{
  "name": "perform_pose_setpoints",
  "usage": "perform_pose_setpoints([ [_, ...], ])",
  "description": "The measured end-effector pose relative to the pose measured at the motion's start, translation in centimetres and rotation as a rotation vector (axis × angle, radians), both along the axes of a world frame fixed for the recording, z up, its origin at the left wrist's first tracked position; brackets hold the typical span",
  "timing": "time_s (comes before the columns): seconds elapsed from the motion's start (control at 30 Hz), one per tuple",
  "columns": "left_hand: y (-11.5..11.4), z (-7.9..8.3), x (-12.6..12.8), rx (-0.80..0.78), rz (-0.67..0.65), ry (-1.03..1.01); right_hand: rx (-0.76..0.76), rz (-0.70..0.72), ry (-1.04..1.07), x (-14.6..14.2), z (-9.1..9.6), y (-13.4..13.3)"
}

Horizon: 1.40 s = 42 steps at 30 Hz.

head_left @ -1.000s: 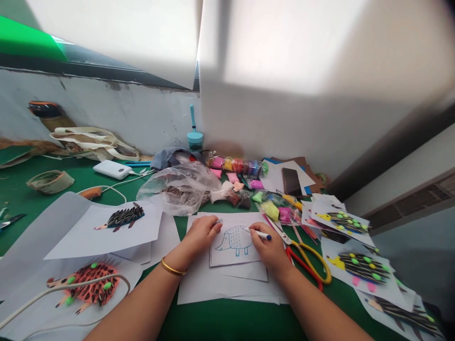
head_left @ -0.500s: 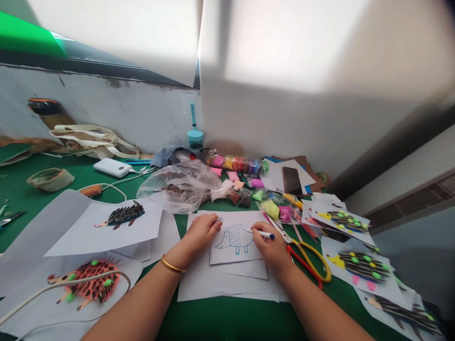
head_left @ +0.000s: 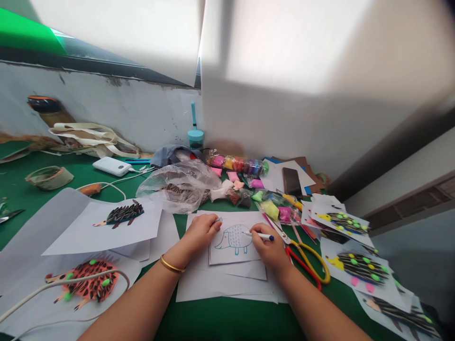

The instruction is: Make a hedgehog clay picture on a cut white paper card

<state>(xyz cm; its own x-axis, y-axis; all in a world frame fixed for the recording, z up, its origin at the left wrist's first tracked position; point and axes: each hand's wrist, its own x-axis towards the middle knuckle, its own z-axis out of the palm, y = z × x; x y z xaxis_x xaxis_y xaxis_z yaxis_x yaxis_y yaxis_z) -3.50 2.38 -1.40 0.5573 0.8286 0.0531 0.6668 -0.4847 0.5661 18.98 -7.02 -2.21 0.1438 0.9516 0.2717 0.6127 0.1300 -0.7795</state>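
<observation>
While the head view is showing the right hand gripping the marker at the hedgehog drawing's right side, the left hand is pinching a small pale object upper left of it; steadying the sheet is probably keeping strokes even.

Both arms bare, reaching forward. Left arm and right arm slant inward from wide apart; hands near each other, not touching. Left hand: back upward, fingers curled, thumb against forefinger. Right hand: turned inward, thumb and fingers pinched in a writer's grip. Both wrists look nearly straight, from here.
</observation>
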Motion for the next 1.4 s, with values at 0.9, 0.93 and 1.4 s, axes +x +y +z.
perform_pose_setpoints([
  [0.9, -0.02, -0.03, 0.02, -0.014, 0.004, -0.001, -0.061, 0.041, 0.023, -0.28, -0.20, -0.20],
  [0.93, -0.01, -0.04, 0.01, -0.013, 0.003, -0.002, -0.054, 0.046, 0.031, -0.27, -0.21, -0.23],
  [1.4, 0.01, -0.22, -0.01, -0.002, 0.005, 0.004, -0.074, 0.073, 0.049, -0.39, -0.19, -0.49],
])
